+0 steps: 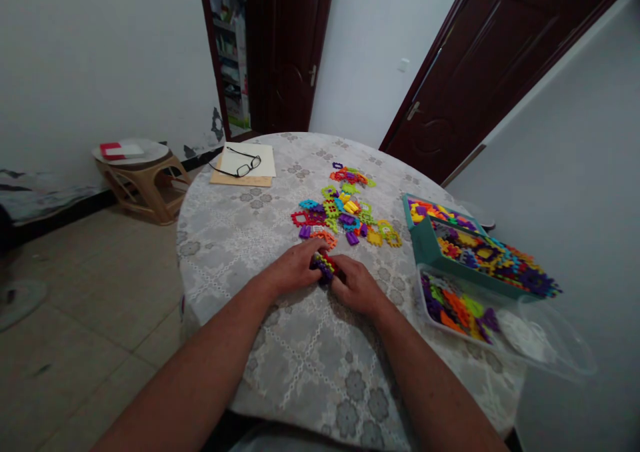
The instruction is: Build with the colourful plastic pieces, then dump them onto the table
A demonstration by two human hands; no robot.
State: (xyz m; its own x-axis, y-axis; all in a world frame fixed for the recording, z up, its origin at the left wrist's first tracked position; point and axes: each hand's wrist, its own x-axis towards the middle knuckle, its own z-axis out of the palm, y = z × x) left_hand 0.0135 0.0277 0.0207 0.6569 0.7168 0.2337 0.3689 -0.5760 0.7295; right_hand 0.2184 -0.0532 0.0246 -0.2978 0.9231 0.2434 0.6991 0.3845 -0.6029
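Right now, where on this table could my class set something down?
Bare tablecloth shows between the glasses and loose plastic pieces, and between the forearms. Crowded: the centre under those pieces, and the right side, with the teal box and clear tub.

From where I stand: open lane over grey-white floral tablecloth (220, 239), left of the person's left hand (299, 265). Ahead, scattered multicoloured notched plastic pieces (351, 207) block low passage. To the person's right, teal rectangular box (424, 247) and transparent plastic tub (461, 335) obstruct.
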